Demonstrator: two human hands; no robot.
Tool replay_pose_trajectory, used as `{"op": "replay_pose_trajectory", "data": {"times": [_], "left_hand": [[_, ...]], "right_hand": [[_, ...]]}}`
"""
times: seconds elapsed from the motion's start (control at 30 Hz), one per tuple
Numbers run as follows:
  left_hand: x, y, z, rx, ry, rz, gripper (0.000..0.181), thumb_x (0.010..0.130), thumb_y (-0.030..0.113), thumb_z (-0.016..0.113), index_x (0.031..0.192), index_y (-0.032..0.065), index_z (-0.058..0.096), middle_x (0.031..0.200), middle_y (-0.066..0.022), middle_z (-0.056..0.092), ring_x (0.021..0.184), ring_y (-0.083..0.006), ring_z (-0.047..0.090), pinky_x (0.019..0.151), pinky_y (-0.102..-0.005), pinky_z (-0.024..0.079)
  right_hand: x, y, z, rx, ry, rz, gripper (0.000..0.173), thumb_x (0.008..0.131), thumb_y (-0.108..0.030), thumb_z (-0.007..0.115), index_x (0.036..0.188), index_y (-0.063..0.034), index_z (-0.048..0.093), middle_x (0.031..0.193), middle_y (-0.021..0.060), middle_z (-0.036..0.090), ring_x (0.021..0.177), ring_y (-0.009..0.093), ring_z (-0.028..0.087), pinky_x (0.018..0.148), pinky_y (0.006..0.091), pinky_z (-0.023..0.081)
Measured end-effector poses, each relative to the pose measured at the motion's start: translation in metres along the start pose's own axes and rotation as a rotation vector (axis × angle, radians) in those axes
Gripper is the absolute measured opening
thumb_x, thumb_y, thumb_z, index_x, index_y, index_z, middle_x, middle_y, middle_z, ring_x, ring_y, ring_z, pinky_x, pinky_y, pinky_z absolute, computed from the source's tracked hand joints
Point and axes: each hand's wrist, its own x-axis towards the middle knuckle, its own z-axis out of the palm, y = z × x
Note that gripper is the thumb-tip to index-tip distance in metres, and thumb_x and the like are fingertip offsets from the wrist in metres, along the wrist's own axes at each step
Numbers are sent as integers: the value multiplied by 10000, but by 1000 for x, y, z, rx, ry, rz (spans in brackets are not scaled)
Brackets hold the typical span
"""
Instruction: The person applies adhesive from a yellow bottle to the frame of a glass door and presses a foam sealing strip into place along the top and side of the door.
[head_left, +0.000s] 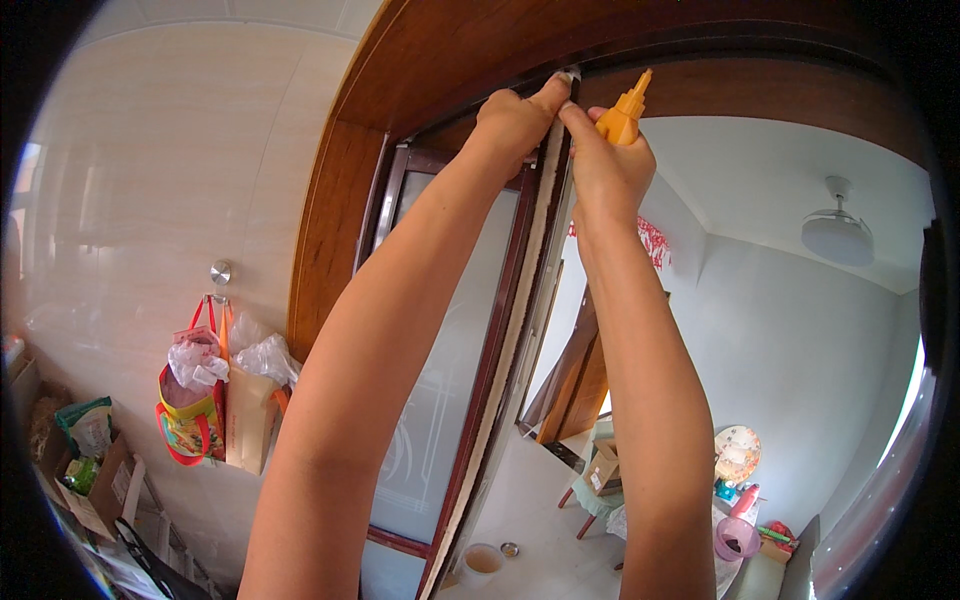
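Both arms reach up to the top of a framed glass door (450, 315) under a dark wooden lintel (720, 90). My left hand (517, 124) grips the top end of the door's edge, its thumb pressed on a small whitish piece (574, 73). A pale strip (525, 292) runs down that edge from the hands. In my right hand (611, 169) is a yellow bottle with a stepped nozzle (624, 116), tip pointing up. The right thumb lies against the strip's top, close to the left hand. My left fingers are partly hidden behind the door edge.
A wooden door casing (330, 225) borders the tiled wall (172, 150). Bags (191, 412) hang from a wall hook beside it. Cardboard boxes (97, 480) stand lower left. Through the opening are a ceiling fan (838, 229), a bucket (481, 562) and a pink basin (736, 538).
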Motion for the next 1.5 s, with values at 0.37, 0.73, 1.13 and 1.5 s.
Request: {"op": "replay_pose_trajectory", "data": {"times": [0.37,0.73,1.13,1.5], "left_hand": [[8,-4,1,8,5,-14,797,755,641,610,1079,-82,529,892,-171,596,747,-226,580,649,-414,500],[3,-1,0,2,-2,-26,825,753,632,610,1122,-98,507,971,-195,594,822,-254,586,726,-410,488],[8,-5,1,-15,3,-9,843,750,627,620,1129,-116,497,967,-192,591,810,-249,581,719,-400,483],[5,-2,0,13,15,-13,855,738,637,622,1123,-117,499,958,-198,592,801,-244,582,707,-393,489]], "right_hand": [[-2,-3,0,7,1,15,309,705,-159,748,901,12,581,850,96,617,760,183,597,722,290,463],[-2,-1,0,-5,-8,8,311,708,-174,742,902,11,584,845,84,615,757,180,596,721,287,460],[-2,-2,0,-6,4,-5,297,703,-172,749,885,4,595,835,93,626,748,182,604,710,293,466],[-1,0,0,-26,3,-11,316,701,-182,769,896,-10,590,859,74,612,755,170,584,700,282,458]]}}
